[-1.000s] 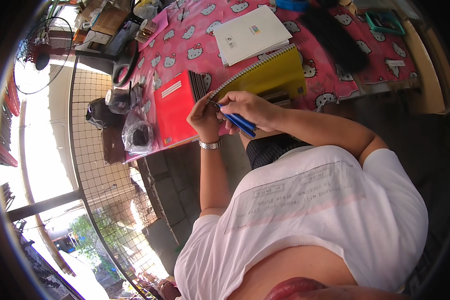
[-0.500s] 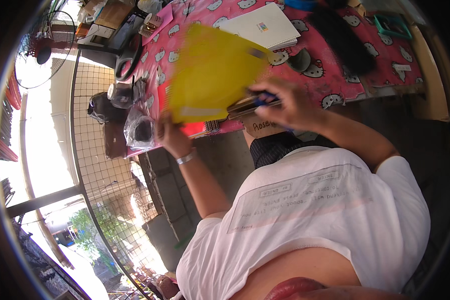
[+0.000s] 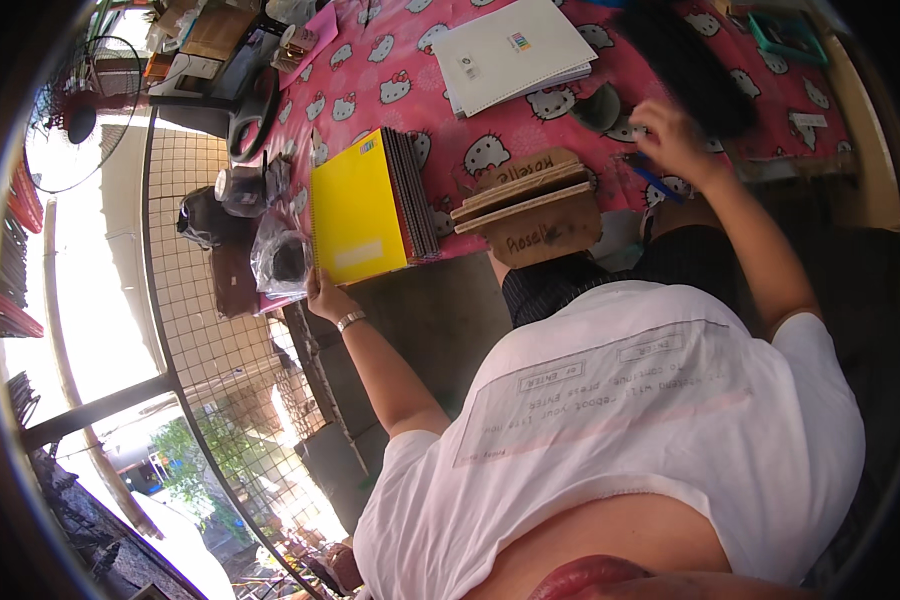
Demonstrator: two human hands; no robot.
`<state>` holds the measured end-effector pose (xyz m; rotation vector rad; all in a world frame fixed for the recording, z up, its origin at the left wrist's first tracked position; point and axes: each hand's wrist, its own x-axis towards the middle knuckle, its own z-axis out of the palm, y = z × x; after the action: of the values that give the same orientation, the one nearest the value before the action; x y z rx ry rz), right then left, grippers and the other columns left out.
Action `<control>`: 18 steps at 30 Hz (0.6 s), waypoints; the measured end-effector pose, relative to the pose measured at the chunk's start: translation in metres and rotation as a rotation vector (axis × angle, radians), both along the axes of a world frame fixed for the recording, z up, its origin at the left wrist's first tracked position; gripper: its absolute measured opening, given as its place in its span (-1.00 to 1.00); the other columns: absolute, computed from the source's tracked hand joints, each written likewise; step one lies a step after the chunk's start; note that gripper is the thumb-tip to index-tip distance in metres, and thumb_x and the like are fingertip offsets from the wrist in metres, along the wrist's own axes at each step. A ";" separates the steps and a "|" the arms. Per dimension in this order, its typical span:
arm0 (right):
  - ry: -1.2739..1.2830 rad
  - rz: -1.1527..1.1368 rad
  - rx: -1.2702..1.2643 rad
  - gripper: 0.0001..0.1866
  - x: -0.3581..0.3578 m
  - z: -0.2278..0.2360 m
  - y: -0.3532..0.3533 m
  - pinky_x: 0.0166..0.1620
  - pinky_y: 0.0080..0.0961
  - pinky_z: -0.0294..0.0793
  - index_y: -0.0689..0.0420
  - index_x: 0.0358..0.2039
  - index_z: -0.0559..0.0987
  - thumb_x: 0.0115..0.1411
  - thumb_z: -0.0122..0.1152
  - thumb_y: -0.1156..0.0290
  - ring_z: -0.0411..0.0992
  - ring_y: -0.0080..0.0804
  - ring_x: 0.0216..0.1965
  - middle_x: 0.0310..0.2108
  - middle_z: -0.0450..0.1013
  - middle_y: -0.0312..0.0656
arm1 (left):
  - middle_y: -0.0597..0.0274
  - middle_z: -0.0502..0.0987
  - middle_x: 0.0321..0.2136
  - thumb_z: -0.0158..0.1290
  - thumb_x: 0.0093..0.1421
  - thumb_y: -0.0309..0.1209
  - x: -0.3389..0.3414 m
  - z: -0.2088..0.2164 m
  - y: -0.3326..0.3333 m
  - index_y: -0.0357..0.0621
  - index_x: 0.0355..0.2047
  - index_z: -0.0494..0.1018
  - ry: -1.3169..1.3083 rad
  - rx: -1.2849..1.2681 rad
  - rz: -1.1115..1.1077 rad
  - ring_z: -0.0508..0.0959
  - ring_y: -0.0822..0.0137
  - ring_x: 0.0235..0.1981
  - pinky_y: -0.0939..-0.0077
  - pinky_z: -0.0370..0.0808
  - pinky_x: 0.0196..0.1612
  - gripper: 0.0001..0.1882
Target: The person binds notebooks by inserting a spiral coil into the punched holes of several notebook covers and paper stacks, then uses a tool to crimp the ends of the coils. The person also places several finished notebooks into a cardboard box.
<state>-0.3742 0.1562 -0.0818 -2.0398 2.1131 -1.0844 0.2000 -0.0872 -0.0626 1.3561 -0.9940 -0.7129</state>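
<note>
Head view. My left hand (image 3: 332, 299) is at the near left corner of the yellow notebook (image 3: 355, 210), fingertips at its edge; gripping or only touching, I cannot tell. My right hand (image 3: 676, 143) is over the right part of the tabletop (image 3: 370, 102), fingers loosely bent and partly spread.

Yellow notebook: on top of a stack of notebooks (image 3: 410, 190), coils showing on its right side, near the tabletop's near left corner. The stack's near end is about level with the near edge; a plastic bag (image 3: 280, 255) crowds its left side.

Room: pink cloth shows from the stack to the white notebook (image 3: 515, 55), toward the far edge. The gap to the wooden block (image 3: 560, 235) is narrower; the block juts past the near edge. A blue tool (image 3: 655, 180) lies near that edge, just below my right hand.

Markings: yellow cover, small multicoloured label at its far right corner, pale strip toward the near edge. White cover, multicoloured label and a small dark mark. Block, dark handwriting on two faces.
</note>
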 end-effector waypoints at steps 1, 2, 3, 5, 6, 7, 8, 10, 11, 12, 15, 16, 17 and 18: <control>0.084 -0.047 -0.044 -0.87 -0.012 0.009 -0.009 -0.11 -0.26 0.45 0.16 -0.37 0.55 0.04 0.23 0.45 0.44 -0.13 -0.20 -0.30 0.46 -0.15 | 0.18 0.62 -0.38 0.10 0.18 -0.58 0.006 -0.004 0.001 -0.29 -0.21 0.57 -0.014 -0.034 0.003 0.51 0.50 -0.56 0.67 0.39 -0.60 -0.83; 0.092 -0.107 -0.077 -0.89 -0.033 0.010 -0.016 -0.15 -0.26 0.45 0.14 -0.37 0.54 0.08 0.21 0.42 0.43 -0.12 -0.23 -0.33 0.46 -0.15 | 0.17 0.62 -0.38 0.10 0.18 -0.58 0.007 -0.006 0.001 -0.30 -0.20 0.56 -0.136 -0.031 0.030 0.53 0.46 -0.53 0.63 0.43 -0.53 -0.83; 0.091 -0.235 -0.117 -0.89 -0.052 0.009 -0.021 -0.14 -0.24 0.45 0.14 -0.37 0.55 0.10 0.19 0.41 0.43 -0.11 -0.24 -0.33 0.47 -0.14 | 0.16 0.62 -0.37 0.11 0.18 -0.57 0.006 -0.008 0.001 -0.32 -0.19 0.56 -0.256 -0.028 0.056 0.54 0.43 -0.50 0.59 0.47 -0.46 -0.82; 0.199 -0.495 -0.125 -0.79 -0.101 -0.010 -0.026 -0.09 -0.22 0.47 0.15 -0.24 0.55 0.14 0.17 0.34 0.44 -0.08 -0.15 -0.20 0.47 -0.12 | 0.13 0.62 -0.34 0.12 0.18 -0.55 -0.002 -0.012 0.002 -0.36 -0.16 0.54 -0.419 0.016 0.086 0.56 0.37 -0.44 0.53 0.51 -0.35 -0.79; 0.173 -0.667 0.005 -0.70 -0.122 -0.024 -0.027 -0.07 -0.19 0.48 0.14 -0.14 0.53 0.18 0.18 0.25 0.44 -0.07 -0.11 -0.11 0.44 -0.09 | 0.11 0.61 -0.32 0.12 0.18 -0.55 -0.009 -0.015 0.003 -0.38 -0.14 0.52 -0.463 0.054 0.093 0.56 0.35 -0.41 0.50 0.52 -0.30 -0.76; 0.243 -0.748 0.105 -0.68 -0.140 -0.039 -0.027 -0.08 -0.18 0.48 0.13 -0.12 0.53 0.20 0.18 0.22 0.44 -0.05 -0.11 -0.12 0.44 -0.08 | 0.09 0.61 -0.29 0.12 0.18 -0.54 -0.015 -0.018 0.003 -0.39 -0.11 0.50 -0.507 0.092 0.100 0.56 0.32 -0.38 0.48 0.53 -0.24 -0.73; 0.309 -0.817 0.205 -0.65 -0.149 -0.049 -0.031 -0.09 -0.17 0.47 0.13 -0.09 0.53 0.22 0.17 0.18 0.45 -0.02 -0.12 -0.13 0.44 -0.07 | 0.07 0.59 -0.25 0.11 0.19 -0.52 -0.015 -0.023 0.004 -0.40 -0.08 0.48 -0.447 0.062 0.107 0.56 0.31 -0.33 0.47 0.52 -0.21 -0.71; 0.264 -0.730 0.219 -0.65 -0.151 -0.046 -0.036 -0.08 -0.17 0.48 0.11 -0.12 0.52 0.19 0.20 0.15 0.45 -0.04 -0.13 -0.11 0.43 -0.06 | 0.02 0.56 -0.16 0.09 0.21 -0.49 -0.015 -0.036 0.007 -0.41 -0.02 0.44 -0.328 0.009 0.127 0.54 0.29 -0.22 0.45 0.50 -0.14 -0.66; 0.242 -0.688 0.226 -0.64 -0.153 -0.044 -0.038 -0.08 -0.16 0.48 0.10 -0.14 0.52 0.17 0.22 0.13 0.45 -0.04 -0.13 -0.10 0.43 -0.06 | -0.03 0.49 -0.04 0.02 0.27 -0.43 -0.015 -0.040 0.006 -0.41 0.03 0.40 -0.332 0.015 0.147 0.50 0.21 -0.09 0.41 0.46 -0.04 -0.63; 0.227 -0.656 0.233 -0.65 -0.152 -0.042 -0.040 -0.09 -0.16 0.48 0.10 -0.15 0.52 0.16 0.24 0.15 0.45 -0.04 -0.14 -0.13 0.44 -0.07 | -0.03 0.48 -0.03 -0.01 0.29 -0.42 -0.015 -0.043 0.003 -0.41 0.04 0.38 -0.356 0.027 0.169 0.50 0.20 -0.08 0.40 0.45 -0.01 -0.63; 0.164 -0.611 0.235 -0.66 -0.155 -0.042 -0.043 -0.10 -0.17 0.48 0.10 -0.17 0.52 0.12 0.29 0.20 0.46 -0.05 -0.15 -0.20 0.47 -0.08 | -0.02 0.48 -0.02 -0.06 0.34 -0.39 -0.014 -0.045 -0.002 -0.41 0.06 0.37 -0.464 0.061 0.214 0.49 0.21 -0.08 0.40 0.43 0.02 -0.63; 0.131 -0.633 0.223 -0.66 -0.160 -0.044 -0.044 -0.10 -0.18 0.48 0.11 -0.18 0.52 0.10 0.32 0.21 0.47 -0.06 -0.15 -0.21 0.48 -0.08 | -0.01 0.49 -0.03 -0.06 0.34 -0.39 -0.017 -0.044 -0.002 -0.41 0.05 0.38 -0.443 0.048 0.181 0.50 0.21 -0.09 0.39 0.43 0.02 -0.63; 0.097 -0.654 0.210 -0.65 -0.165 -0.047 -0.044 -0.10 -0.18 0.48 0.11 -0.18 0.51 0.08 0.34 0.23 0.48 -0.06 -0.15 -0.22 0.49 -0.08 | 0.00 0.50 -0.04 -0.05 0.34 -0.38 -0.019 -0.043 0.000 -0.40 0.04 0.39 -0.423 0.035 0.148 0.50 0.22 -0.10 0.39 0.44 0.01 -0.64; 0.056 -0.643 0.165 -0.65 -0.171 -0.051 -0.044 -0.10 -0.20 0.48 0.12 -0.18 0.52 0.07 0.35 0.24 0.48 -0.06 -0.15 -0.22 0.50 -0.07 | 0.01 0.51 -0.05 -0.05 0.34 -0.38 -0.022 -0.042 0.000 -0.40 0.03 0.40 -0.404 0.021 0.112 0.51 0.22 -0.11 0.39 0.44 0.00 -0.64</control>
<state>-0.5454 0.1124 -0.1324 -1.3547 2.8675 -0.8437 0.1783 -0.0871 -0.1048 1.5976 -1.2165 -0.3714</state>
